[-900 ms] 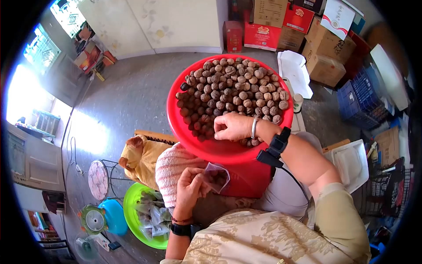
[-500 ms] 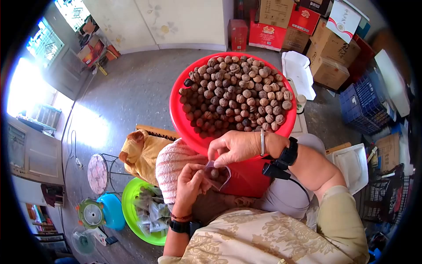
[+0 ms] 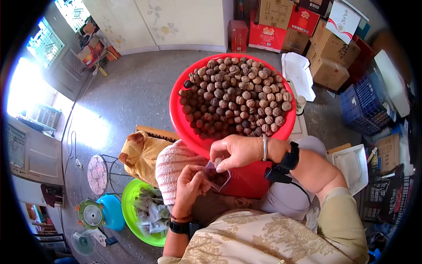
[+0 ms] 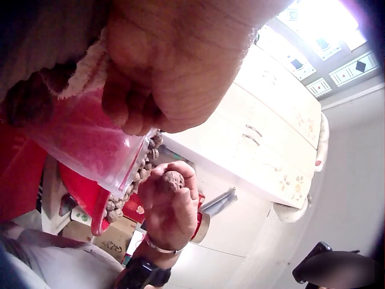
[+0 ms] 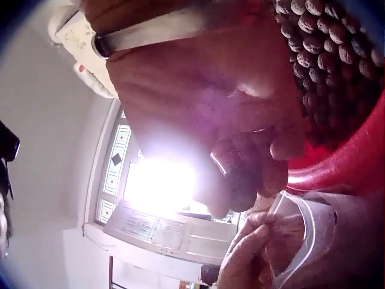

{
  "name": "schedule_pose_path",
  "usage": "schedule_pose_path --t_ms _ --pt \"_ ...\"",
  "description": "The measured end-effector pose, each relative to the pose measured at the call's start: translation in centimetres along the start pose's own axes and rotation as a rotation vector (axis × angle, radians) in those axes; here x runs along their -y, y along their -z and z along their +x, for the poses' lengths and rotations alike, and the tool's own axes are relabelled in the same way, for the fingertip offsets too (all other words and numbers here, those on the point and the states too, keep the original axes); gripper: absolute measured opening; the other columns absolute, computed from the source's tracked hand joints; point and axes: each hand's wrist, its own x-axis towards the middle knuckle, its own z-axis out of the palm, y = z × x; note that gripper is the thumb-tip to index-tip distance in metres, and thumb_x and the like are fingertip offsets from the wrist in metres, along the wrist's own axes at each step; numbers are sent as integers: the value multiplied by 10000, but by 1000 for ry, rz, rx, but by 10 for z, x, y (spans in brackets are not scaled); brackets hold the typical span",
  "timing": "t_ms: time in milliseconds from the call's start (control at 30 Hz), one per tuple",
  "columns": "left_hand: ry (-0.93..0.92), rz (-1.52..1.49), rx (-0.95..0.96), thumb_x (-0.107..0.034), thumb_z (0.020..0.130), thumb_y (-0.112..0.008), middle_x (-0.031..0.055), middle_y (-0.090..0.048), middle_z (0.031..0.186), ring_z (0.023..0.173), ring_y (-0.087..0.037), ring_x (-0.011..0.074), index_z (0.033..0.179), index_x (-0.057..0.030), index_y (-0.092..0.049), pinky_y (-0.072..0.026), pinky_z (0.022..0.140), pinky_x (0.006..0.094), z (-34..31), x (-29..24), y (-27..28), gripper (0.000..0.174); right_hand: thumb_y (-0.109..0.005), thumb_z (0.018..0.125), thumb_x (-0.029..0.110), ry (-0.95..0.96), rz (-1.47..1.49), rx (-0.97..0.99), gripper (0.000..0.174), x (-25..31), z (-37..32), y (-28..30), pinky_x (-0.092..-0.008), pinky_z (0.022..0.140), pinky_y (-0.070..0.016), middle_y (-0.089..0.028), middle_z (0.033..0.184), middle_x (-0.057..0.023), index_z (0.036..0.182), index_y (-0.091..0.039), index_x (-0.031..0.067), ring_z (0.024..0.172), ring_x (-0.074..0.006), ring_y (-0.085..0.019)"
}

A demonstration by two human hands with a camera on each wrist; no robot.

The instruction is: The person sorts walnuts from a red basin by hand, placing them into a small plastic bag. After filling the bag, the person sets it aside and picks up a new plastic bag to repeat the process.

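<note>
My left hand [image 3: 188, 182] pinches the edge of a small clear plastic zip bag [image 4: 108, 150] over my lap. The bag's mouth faces my right hand, and brown walnuts show inside it in the head view. My right hand [image 3: 239, 152] is just above that mouth, a walnut [image 4: 173, 180] held in its curled fingers, as the left wrist view shows. Beyond the hands stands a wide red basin [image 3: 187, 136], heaped with many walnuts [image 3: 237, 94]. In the right wrist view the back of the right hand hides its walnut.
A green basin [image 3: 128, 211] with filled plastic bags stands on the floor at left, near a blue stool [image 3: 113, 214] and a round stool [image 3: 97, 174]. A striped towel [image 3: 171, 167] lies beside my left hand. Boxes [image 3: 327, 70] and a blue crate [image 3: 362, 105] fill the right side.
The right hand has come from among the walnuts in the red basin back to the bag's mouth, then shifted slightly up. The left hand keeps hold of the bag in nearly the same place.
</note>
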Motion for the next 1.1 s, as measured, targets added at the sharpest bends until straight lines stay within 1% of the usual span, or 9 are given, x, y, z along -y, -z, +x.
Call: schedule_pose_path --t_ms 133,233,333,667,800,933,1000,1067,1100 --pt "8 6 -13 -97 1041 -537 55 -644 707 519 -563 92 1095 -9 -571 -437 453 208 -1 -2 -3 109 -787 855 246 61 -38 42 300 1 0 -14 -347 799 -546 -714 913 -93 1025 -692 19 864 -205 -677" --pt "14 12 -7 -95 1039 -540 51 -642 709 521 -566 93 1096 -9 -572 -440 454 209 -1 -4 -2 108 -796 837 295 220 -305 -149 319 -7 2 -21 -433 771 -537 -704 888 -169 945 -681 18 848 -339 -684" --pt "14 12 5 -94 1036 -546 46 -637 710 523 -568 91 1095 -11 -576 -444 456 208 -2 -3 -1 106 -776 852 328 63 -346 -111 327 -11 -3 -16 -448 752 -530 -703 846 -183 897 -683 17 826 -346 -692" --pt "29 28 -13 -81 1027 -555 30 -630 719 525 -562 84 1079 -18 -589 -436 446 205 -1 0 -2 89 -754 861 337 -38 -415 -114 308 -22 -17 -3 -458 725 -533 -705 798 -185 831 -693 37 787 -363 -697" --pt "29 -2 -5 -75 1026 -553 34 -633 729 522 -558 84 1075 -16 -588 -437 447 206 -1 3 -2 85 -749 855 250 3 -518 -310 245 -39 -15 19 -432 695 -533 -691 779 -160 847 -660 21 742 -331 -682" --pt "27 0 -4 -68 1023 -552 37 -639 739 521 -557 83 1073 -17 -587 -440 450 208 -1 0 -1 80 -716 829 261 -265 -672 -522 219 -45 -8 49 -483 817 -554 -719 878 -203 876 -706 47 898 -395 -701" --pt "29 7 -1 -67 1022 -552 37 -640 743 523 -557 82 1074 -17 -587 -441 451 208 -1 -1 -2 80 -705 833 252 -358 -703 -656 211 -46 -6 63 -492 839 -553 -723 910 -210 870 -706 45 935 -395 -701" --pt "32 7 0 -77 1026 -553 32 -640 742 528 -560 80 1076 -20 -589 -443 454 206 -2 0 -1 84 -689 850 228 -431 -776 -761 235 -44 -7 75 -501 866 -555 -722 978 -225 982 -693 33 970 -411 -695" --pt "31 5 -2 -77 1026 -553 32 -640 742 528 -560 80 1076 -20 -589 -443 454 206 -2 0 0 84 -722 843 240 -458 -786 -841 208 -53 -5 81 -495 831 -552 -717 955 -192 917 -678 51 940 -392 -690"
